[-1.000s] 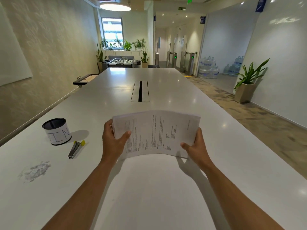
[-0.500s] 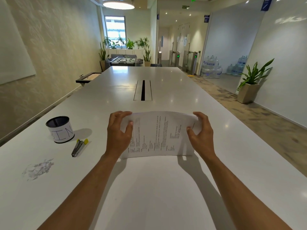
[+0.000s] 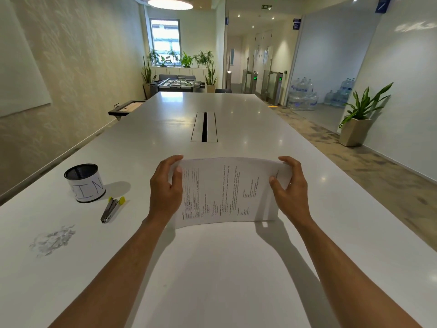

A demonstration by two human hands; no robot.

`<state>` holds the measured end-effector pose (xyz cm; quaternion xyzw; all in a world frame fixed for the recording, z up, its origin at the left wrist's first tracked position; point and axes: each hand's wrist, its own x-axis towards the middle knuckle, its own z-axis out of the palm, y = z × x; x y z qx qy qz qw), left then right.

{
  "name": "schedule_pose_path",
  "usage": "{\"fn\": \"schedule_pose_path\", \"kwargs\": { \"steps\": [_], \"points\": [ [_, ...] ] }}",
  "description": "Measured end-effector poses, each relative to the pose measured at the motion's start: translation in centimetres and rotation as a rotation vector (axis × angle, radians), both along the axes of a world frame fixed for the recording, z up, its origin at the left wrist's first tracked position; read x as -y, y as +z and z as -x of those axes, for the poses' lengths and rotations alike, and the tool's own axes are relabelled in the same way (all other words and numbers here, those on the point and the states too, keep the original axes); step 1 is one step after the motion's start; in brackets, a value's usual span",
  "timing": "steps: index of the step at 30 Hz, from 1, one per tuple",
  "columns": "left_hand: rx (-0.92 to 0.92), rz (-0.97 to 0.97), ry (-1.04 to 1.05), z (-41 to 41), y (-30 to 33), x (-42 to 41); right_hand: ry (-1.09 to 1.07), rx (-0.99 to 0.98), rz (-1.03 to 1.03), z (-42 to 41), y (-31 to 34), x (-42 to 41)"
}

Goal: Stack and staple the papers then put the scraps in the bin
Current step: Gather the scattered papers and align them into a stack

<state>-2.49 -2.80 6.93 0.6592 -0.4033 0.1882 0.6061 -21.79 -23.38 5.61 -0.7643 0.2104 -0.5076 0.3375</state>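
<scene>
While the long white table (image 3: pixel 236 268) runs down a plant-lined office, left hand (image 3: pixel 165 192) and right hand (image 3: pixel 289 188) each close a grip on printed papers (image 3: pixel 227 192), bowed, at table centre.

Two bare arms were seen coming in from the bottom of the picture. No sleeves were worn on them as far as could be seen, so both forearms were left uncovered down to the wrists. No watch and no band was seen on either wrist. The left hand (image 3: pixel 165 190) was bare, with no glove on it, and a short nail was seen on its thumb. The right hand (image 3: pixel 289 188) was bare too. A thin, pale ring (image 3: pixel 290 183) was worn on one of its fingers (image 3: pixel 287 162). The rest of the person was not shown.
</scene>
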Motion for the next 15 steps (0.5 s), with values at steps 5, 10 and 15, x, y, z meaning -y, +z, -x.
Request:
{"fn": "schedule_pose_path", "kwargs": {
  "steps": [5, 10, 15],
  "points": [
    [-0.009, 0.06, 0.044, -0.08, -0.2, 0.21, 0.014, -0.001, 0.01, 0.06, -0.08, 0.17],
    [-0.027, 0.091, 0.047, -0.48, -0.48, 0.45, 0.012, -0.011, 0.016, 0.01, -0.09, 0.37],
    [-0.159, 0.142, -0.014, -0.35, -0.16, 0.54, 0.039, -0.014, 0.001, -0.06, 0.07, 0.22]
  ]
}}
